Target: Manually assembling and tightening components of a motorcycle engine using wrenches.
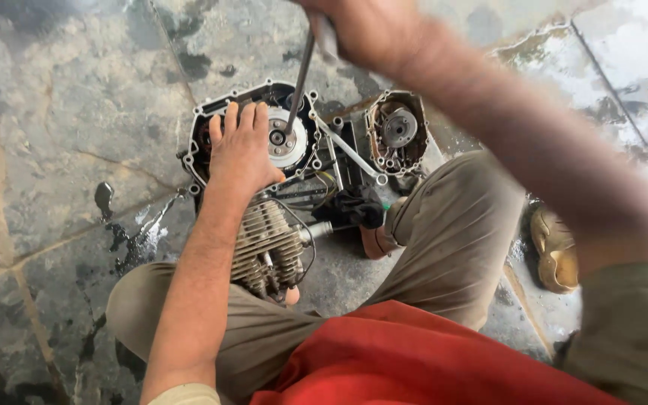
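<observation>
An opened motorcycle engine [264, 225] lies on the stone floor between my knees, its finned cylinder pointing toward me. My left hand [240, 146] presses flat on the open crankcase, beside the round silver clutch assembly [288, 142]. My right hand [365, 30] is raised at the top of the frame, blurred, gripping the handle of a long screwdriver [300, 79]. The tool's tip rests on the middle of the clutch assembly.
A removed engine cover [397, 131] lies to the right of the engine, with a silver wrench [354, 154] leaning between them. Dark oil stains [133, 240] wet the floor on the left. A tan sandal [555, 251] sits at right, near my bent leg.
</observation>
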